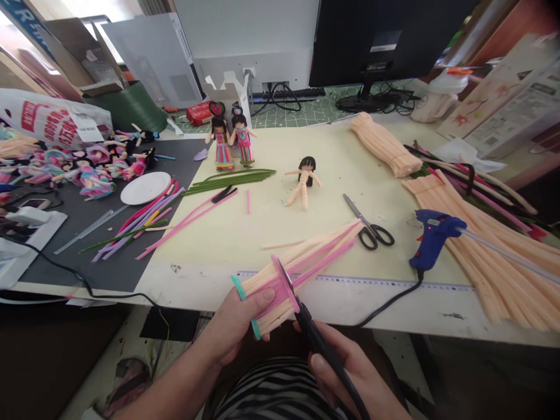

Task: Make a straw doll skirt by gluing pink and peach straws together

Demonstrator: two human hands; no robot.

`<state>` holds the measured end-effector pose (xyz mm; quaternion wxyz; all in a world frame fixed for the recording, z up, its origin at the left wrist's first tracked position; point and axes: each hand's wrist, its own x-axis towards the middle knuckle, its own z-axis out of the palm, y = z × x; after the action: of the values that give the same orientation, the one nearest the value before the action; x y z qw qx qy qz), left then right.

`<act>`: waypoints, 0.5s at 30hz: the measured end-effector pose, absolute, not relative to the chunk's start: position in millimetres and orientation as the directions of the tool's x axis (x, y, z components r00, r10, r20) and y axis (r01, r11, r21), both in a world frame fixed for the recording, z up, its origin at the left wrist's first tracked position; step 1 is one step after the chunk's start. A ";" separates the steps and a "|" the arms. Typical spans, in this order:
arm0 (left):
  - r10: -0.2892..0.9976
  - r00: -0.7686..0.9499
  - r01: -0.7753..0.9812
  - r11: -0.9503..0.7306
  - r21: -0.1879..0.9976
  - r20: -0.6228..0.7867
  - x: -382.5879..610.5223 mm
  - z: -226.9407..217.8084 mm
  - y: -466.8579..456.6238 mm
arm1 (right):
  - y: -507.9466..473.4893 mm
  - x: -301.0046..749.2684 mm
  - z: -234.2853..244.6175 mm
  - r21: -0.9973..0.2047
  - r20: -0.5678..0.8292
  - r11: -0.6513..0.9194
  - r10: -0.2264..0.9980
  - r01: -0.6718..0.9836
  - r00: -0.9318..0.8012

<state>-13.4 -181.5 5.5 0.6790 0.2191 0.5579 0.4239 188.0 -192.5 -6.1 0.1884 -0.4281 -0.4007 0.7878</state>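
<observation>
My left hand [236, 321] is closed on a flat panel of cream and pink pipe cleaners [317, 262], thumb pressed on top. Turquoise pipe cleaner pieces [237, 287] edge its near-left end, and a pink pipe cleaner [284, 279] lies across it. In my right hand [345, 353] is a pair of black-handled scissors [311, 333], pointing away from me; their blades lie along the crosswise pink strip. Whether the blades are apart cannot be made out. The panel's long loose ends reach over the table toward a second pair of scissors [370, 226].
Beyond lie an undressed black-haired doll [305, 182] and two dressed dolls [223, 146]. A blue glue gun [431, 236] and cream pipe cleaner bundles [385, 143] are at right. A ruler [376, 282] lies near the front edge. Leftward are loose pipe cleaners [135, 227] and a white plate [146, 188].
</observation>
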 end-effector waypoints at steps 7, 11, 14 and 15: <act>0.847 0.016 -0.411 0.490 0.769 -0.531 -22.0 8.8 -179.3 | -191.4 188.2 -2.5 -0.768 -0.532 -0.639 0.614 0.027 -0.583; 0.848 0.002 -0.431 0.480 0.765 -0.530 -24.4 11.8 -177.8 | -185.7 185.3 10.8 -0.756 -0.572 -0.650 0.595 0.080 -0.565; 0.848 0.004 -0.420 0.483 0.769 -0.530 -23.4 13.3 -177.7 | -181.4 183.6 19.6 -0.742 -0.600 -0.659 0.571 0.122 -0.560; 0.849 0.003 -0.414 0.482 0.773 -0.528 -23.2 13.7 -177.7 | -180.5 183.8 21.1 -0.740 -0.600 -0.660 0.562 0.128 -0.570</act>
<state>-23.2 -177.7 13.7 0.6777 0.2051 0.5306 0.4659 183.8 -180.5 21.1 0.1361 -0.4434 -0.3889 0.7960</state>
